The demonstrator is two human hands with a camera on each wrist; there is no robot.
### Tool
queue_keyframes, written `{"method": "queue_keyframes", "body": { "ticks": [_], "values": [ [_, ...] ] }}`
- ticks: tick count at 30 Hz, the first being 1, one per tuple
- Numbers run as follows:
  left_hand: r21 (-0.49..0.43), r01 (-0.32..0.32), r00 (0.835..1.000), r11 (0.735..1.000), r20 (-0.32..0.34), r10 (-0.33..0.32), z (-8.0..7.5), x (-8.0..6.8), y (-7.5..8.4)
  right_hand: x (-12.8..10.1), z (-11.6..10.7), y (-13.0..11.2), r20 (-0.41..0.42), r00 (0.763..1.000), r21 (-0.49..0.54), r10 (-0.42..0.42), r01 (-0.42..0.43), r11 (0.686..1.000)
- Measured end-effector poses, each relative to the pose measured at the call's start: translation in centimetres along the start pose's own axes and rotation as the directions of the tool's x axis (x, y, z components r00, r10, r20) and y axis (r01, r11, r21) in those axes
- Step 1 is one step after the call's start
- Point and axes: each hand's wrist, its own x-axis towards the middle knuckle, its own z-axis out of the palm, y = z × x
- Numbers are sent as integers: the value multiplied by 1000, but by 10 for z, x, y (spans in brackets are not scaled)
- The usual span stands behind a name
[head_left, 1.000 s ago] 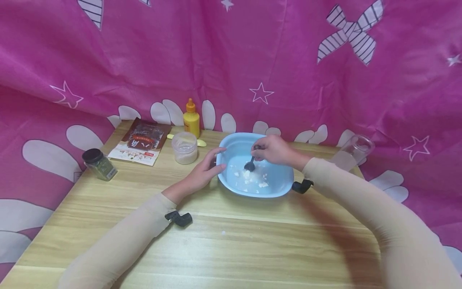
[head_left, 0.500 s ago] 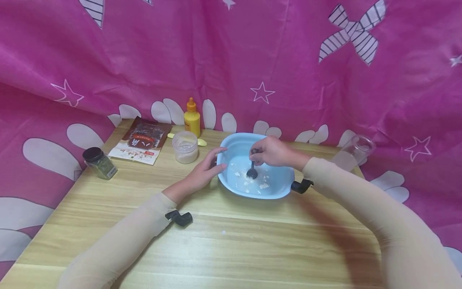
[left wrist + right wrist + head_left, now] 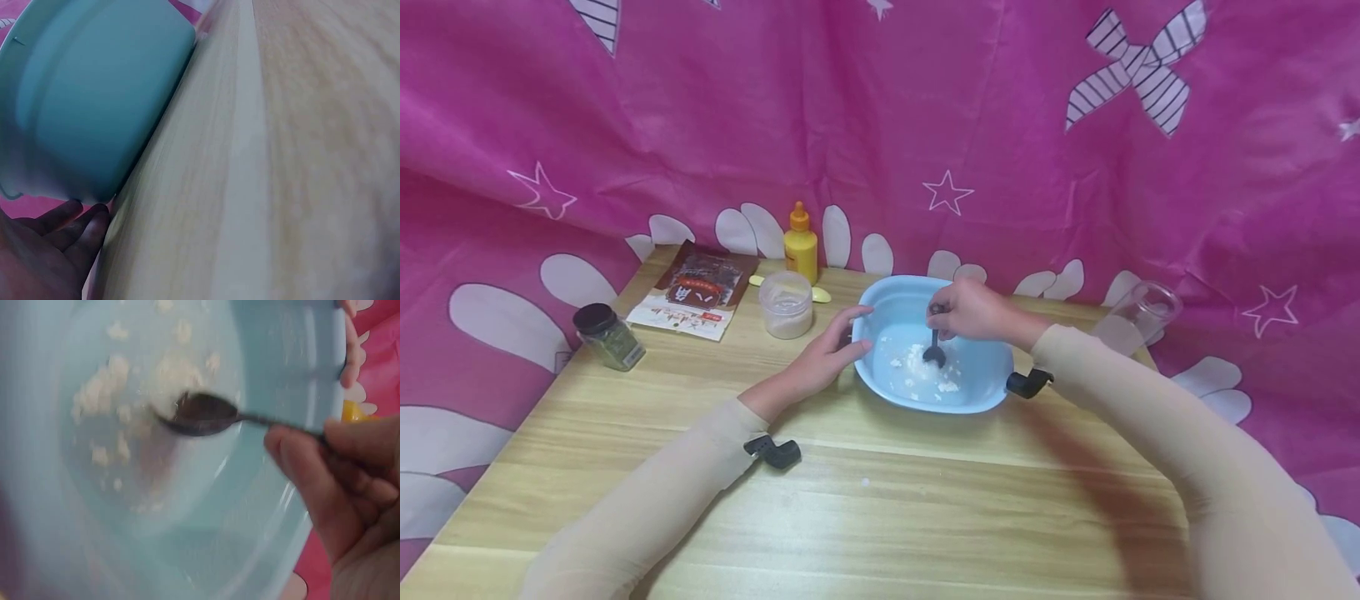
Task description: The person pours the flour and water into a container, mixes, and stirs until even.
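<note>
A dark spoon (image 3: pixel 203 414) is pinched by its handle between the thumb and fingers of my right hand (image 3: pixel 973 310). Its bowl dips into a light blue basin (image 3: pixel 891 293), among white lumps (image 3: pixel 103 387) in what looks like clear liquid. My left hand (image 3: pixel 823 354) rests against the basin's left end, thumb and index finger at the rim. From the left wrist view, the other fingertips (image 3: pixel 95 215) touch the basin's outer wall low down, fairly straight.
Left of the basin stand a tub of pale powder (image 3: pixel 786 307), a yellow bottle (image 3: pixel 801 250) and a dark-lidded jar (image 3: pixel 610 337). A brown and white packet (image 3: pixel 692 292) and a yellow spoon (image 3: pixel 822 295) lie nearby. Behind my right forearm is a clear cup (image 3: pixel 1138 312).
The spoon's bowl has swept through the white lumps, first toward me, then to the right. My left hand has kept its place at the basin.
</note>
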Motion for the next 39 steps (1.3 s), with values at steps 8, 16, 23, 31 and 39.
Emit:
{"method": "queue_keyframes", "body": {
  "ticks": [8,16,23,31,39],
  "values": [
    [-19,-3,1000,1000,3,3,0,0,3,4,7,-3,-48,999,123,19,-13,992],
    [-4,-5,1000,1000,5,5,1,0,1,11,2,10,-189,980,30,69,-64,997],
    [1,-5,1000,1000,6,5,1,0,1,5,3,1,-97,995,41,21,-18,999],
    [-8,-9,1000,1000,4,9,1,0,3,0,4,-6,21,1000,59,-14,13,998],
    [-9,-6,1000,1000,3,6,2,1,3,10,3,4,-119,992,-5,39,-39,999]
  ]
}}
